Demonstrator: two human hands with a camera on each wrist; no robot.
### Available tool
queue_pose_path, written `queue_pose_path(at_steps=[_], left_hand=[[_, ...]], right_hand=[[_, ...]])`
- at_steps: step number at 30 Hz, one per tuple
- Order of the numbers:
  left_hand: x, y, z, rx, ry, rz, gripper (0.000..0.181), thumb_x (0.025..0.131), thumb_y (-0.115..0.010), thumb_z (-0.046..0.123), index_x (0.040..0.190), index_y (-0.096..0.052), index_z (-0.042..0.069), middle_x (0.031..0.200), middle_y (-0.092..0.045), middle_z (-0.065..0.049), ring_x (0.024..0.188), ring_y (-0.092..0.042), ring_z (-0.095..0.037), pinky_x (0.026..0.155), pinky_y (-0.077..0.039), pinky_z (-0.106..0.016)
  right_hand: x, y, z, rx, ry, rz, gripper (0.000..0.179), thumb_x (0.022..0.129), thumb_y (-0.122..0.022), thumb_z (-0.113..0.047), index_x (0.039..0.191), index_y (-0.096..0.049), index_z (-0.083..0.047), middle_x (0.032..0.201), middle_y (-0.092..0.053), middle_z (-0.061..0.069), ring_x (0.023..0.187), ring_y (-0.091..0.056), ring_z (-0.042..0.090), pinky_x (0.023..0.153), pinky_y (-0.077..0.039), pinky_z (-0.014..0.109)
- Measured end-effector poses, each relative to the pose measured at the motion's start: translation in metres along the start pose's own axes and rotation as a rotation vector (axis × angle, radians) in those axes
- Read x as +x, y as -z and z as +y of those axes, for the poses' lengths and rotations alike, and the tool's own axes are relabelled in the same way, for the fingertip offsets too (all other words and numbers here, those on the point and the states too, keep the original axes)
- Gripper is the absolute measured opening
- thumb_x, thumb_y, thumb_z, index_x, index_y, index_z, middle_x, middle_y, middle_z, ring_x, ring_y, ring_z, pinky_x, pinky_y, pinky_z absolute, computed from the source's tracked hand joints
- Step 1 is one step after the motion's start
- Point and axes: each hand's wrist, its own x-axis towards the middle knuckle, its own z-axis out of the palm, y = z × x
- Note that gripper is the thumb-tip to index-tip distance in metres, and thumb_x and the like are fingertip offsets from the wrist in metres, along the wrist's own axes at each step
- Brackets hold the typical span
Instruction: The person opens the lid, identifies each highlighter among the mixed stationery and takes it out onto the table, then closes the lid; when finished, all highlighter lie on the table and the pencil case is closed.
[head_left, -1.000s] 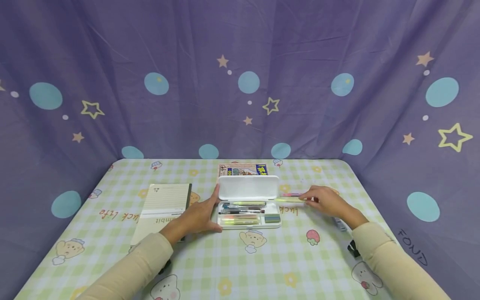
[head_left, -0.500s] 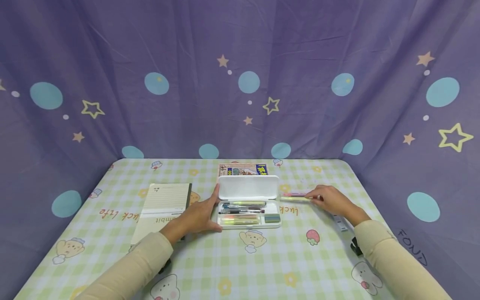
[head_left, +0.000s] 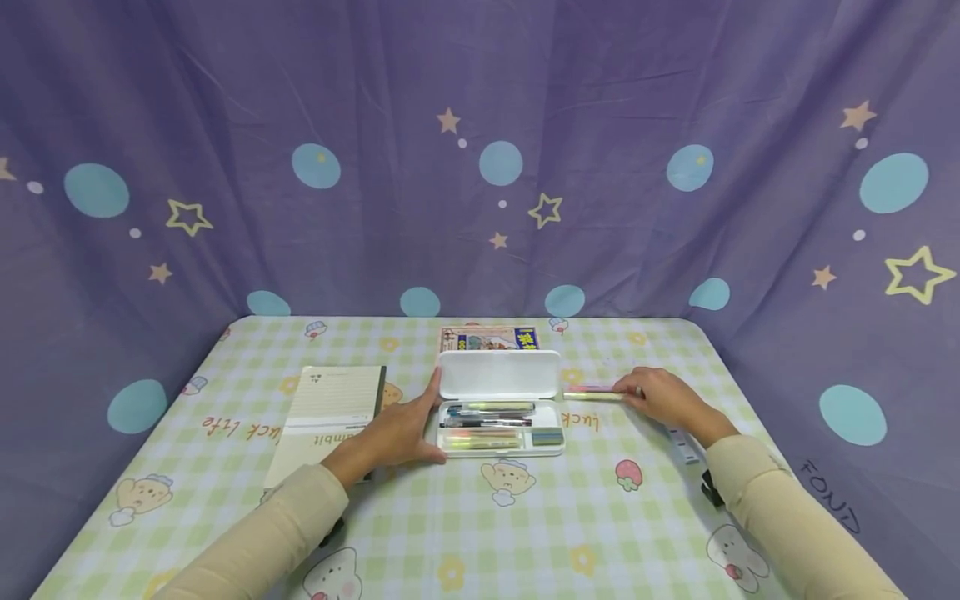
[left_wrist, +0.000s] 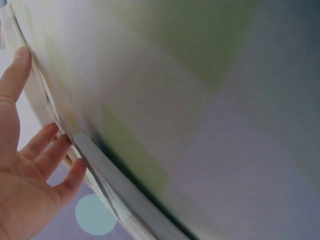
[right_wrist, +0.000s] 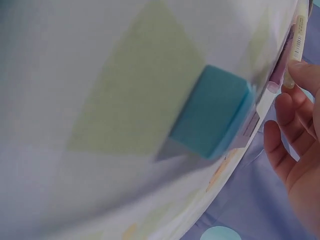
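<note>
In the head view a white pencil case [head_left: 500, 375] lies with its lid up, holding several pens [head_left: 487, 415], highlighters [head_left: 480, 439] and a small striped block [head_left: 547, 436]. My left hand [head_left: 401, 429] rests at its left edge, fingers spread, index finger up beside the lid and thumb at the front corner. To the right of the case, my right hand [head_left: 663, 400] pinches the end of a yellow pen [head_left: 592, 397] between thumb and fingers. A pink pen [head_left: 588, 387] lies alongside it. The right wrist view shows the yellow pen's barcode [right_wrist: 299, 37] near the thumb.
An open lined notebook [head_left: 330, 408] lies left of the case. Behind the lid is a colourful printed booklet [head_left: 487, 337]. A teal block [right_wrist: 212, 110] sits near my right wrist. A purple curtain [head_left: 375, 208] hangs behind the checked table [head_left: 555, 525].
My right hand has moved right and slightly back with the yellow pen, bringing it from beside the case to next to the pink pen. My left hand stays at the case.
</note>
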Motion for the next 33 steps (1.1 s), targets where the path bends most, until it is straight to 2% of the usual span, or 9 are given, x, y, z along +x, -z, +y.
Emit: queue_pose_path(at_steps=[10,18,33], left_hand=[[0.000,0.001,0.001,-0.005,0.013,-0.016,0.147,0.071,-0.087,0.059,0.162,0.019,0.012,0.152,-0.055,-0.003,0.114,-0.069,-0.031,0.107,-0.052,-0.043],[0.000,0.002,0.002,-0.004,0.003,-0.014,0.145,0.072,-0.087,0.058,0.162,0.016,0.010,0.152,-0.055,-0.005,0.115,-0.069,-0.033,0.106,-0.052,-0.045],[-0.001,0.002,0.003,-0.006,0.015,-0.018,0.146,0.070,-0.088,0.057,0.162,0.015,0.010,0.152,-0.055,-0.007,0.119,-0.067,-0.033,0.109,-0.050,-0.045]], right_hand=[[0.000,-0.003,-0.003,-0.053,-0.047,-0.011,0.016,0.088,-0.079,-0.013,0.103,-0.079,-0.019,0.087,-0.067,-0.006,0.075,-0.061,0.010,0.071,-0.055,0.039],[0.002,0.001,-0.010,-0.075,-0.008,0.033,0.015,0.087,-0.079,-0.011,0.099,-0.077,-0.019,0.085,-0.066,-0.007,0.073,-0.061,0.010,0.068,-0.054,0.036],[0.022,0.004,-0.043,-0.047,0.079,0.018,0.013,0.089,-0.078,-0.014,0.101,-0.079,-0.020,0.085,-0.067,-0.011,0.074,-0.060,0.003,0.068,-0.054,0.029]])
